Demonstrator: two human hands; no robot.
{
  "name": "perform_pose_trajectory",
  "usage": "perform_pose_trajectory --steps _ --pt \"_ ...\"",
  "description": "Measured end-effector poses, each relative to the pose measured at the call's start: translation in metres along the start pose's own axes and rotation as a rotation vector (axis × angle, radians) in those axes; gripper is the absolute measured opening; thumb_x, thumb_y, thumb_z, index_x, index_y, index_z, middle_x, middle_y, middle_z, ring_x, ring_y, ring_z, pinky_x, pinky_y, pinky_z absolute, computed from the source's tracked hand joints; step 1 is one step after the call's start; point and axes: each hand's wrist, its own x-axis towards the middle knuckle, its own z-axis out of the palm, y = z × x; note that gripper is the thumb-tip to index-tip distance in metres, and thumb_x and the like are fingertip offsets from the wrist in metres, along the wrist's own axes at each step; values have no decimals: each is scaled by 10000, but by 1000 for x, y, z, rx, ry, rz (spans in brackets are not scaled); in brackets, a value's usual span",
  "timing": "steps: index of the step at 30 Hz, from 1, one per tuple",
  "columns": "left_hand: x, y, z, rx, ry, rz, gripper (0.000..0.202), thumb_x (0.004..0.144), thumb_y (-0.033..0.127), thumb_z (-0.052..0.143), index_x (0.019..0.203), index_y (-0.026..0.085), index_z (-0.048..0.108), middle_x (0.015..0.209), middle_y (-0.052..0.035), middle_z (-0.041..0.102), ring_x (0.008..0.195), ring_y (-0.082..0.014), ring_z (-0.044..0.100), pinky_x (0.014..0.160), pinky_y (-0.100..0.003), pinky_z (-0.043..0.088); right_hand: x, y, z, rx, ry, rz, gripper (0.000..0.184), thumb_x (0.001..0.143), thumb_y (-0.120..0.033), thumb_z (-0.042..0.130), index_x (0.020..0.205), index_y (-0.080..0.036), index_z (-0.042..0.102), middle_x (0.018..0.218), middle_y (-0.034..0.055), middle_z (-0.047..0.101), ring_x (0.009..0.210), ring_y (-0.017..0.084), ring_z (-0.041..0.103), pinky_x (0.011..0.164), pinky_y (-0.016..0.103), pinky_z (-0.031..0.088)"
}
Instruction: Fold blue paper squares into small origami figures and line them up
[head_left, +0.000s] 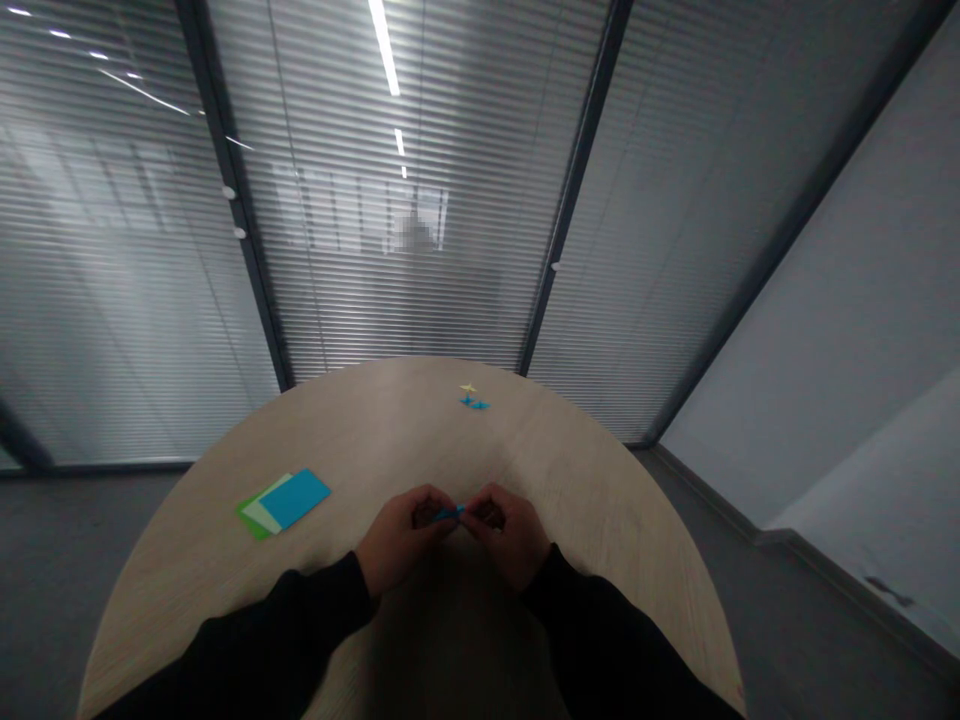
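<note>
From my remote seat I count two bare hands over a pale wood table [577,480], both near its edge. The left hand [405,535] and right hand [506,535] curl in close, almost knuckle to knuckle, in a narrow pinch. Together they hold one blue strip [448,514] of paper between their fingertips, just above the table, with part of it hidden by the fingers. Two black sleeves [255,640] run back from the wrists. Left of the hands, and well apart from them, lies one stack of three sheets [281,505]: blue on top, a pale one beneath, green at the bottom, fanned slightly out of line. Toward the far edge sit three tiny paper shapes [471,396], one yellow and two blue, close together, too small for me to make out their form. Beyond the table stand three glass panels with slatted blinds [390,290], divided by two dark frames [577,180]. A grey floor [75,560] spreads below them, and a pale wall [810,300] closes the right side
</note>
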Motion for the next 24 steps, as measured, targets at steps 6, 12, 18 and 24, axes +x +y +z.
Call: perform_pose_trajectory --steps 6,12,18,24 --pt "1 -1 0 -66 -5 14 183 788 322 689 849 159 630 765 -30 685 703 -168 618 647 -278 455 1 6 0 174 -27 68 211 774 -349 706 767 -189 569 623 -14 596 575 138 559 539 250 432" --pt "3 -5 -2 -253 -10 -14 294 759 314 725 974 161 595 843 -45 712 716 -160 640 668 -282 473 3 12 -3 347 -112 95 345 724 -330 750 983 -191 569 823 10 657 668 138 610 630 274 492" --pt "3 -7 -3 -284 -53 -38 316 758 312 732 1011 153 625 874 -60 732 718 -158 652 678 -287 483 3 10 -7 167 -113 37 251 766 -318 720 969 -180 667 759 21 676 643 144 617 600 265 484" --pt "4 -7 -4 -179 -69 -66 312 785 324 688 1043 148 677 972 -103 754 823 -210 685 742 -330 506 3 6 -16 -67 -26 -286 159 850 -314 661 965 -205 674 814 35 680 648 138 614 591 251 489"
